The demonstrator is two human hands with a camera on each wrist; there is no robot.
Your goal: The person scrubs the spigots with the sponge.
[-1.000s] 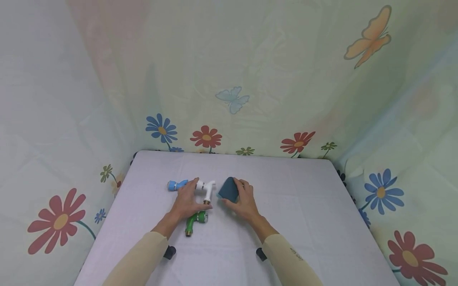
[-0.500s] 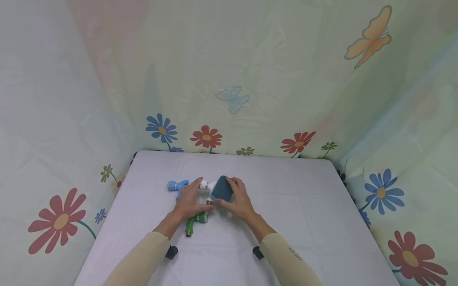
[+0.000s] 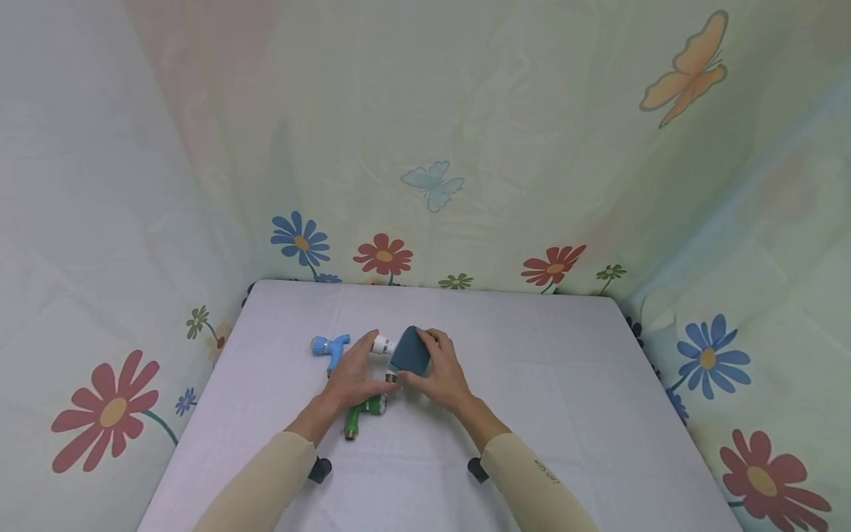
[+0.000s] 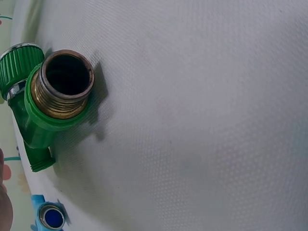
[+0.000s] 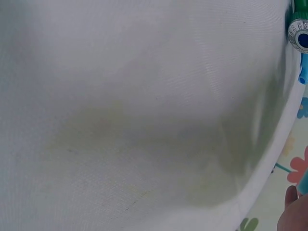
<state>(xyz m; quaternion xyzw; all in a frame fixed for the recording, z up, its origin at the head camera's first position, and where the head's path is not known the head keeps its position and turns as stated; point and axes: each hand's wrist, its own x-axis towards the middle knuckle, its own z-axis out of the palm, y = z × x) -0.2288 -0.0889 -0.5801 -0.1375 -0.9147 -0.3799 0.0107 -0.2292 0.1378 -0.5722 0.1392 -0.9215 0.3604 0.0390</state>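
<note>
"How does the tabletop (image 3: 565, 384) look?"
"Matt, finely textured, cloth-like."
"And the green tap (image 4: 39, 131), toward the tabletop's left edge?"
"Glossy plastic, with a threaded end (image 4: 58, 105) of brassy metal."
"The white tap (image 3: 383, 345)?"
"Plastic-looking, ribbed where visible."
"The dark teal pad (image 3: 410, 352)?"
"Matt, smooth; material unclear."

white tap (image 3: 383, 345): partly hidden; sleeve lettering (image 3: 548, 471): illegible; sleeves (image 3: 259, 484): edge-cut below

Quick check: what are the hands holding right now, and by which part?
The right hand grips the dark teal cloth by its right side. The left hand appears to hold the white tap between knob and brass end; contact is partly hidden.
</note>
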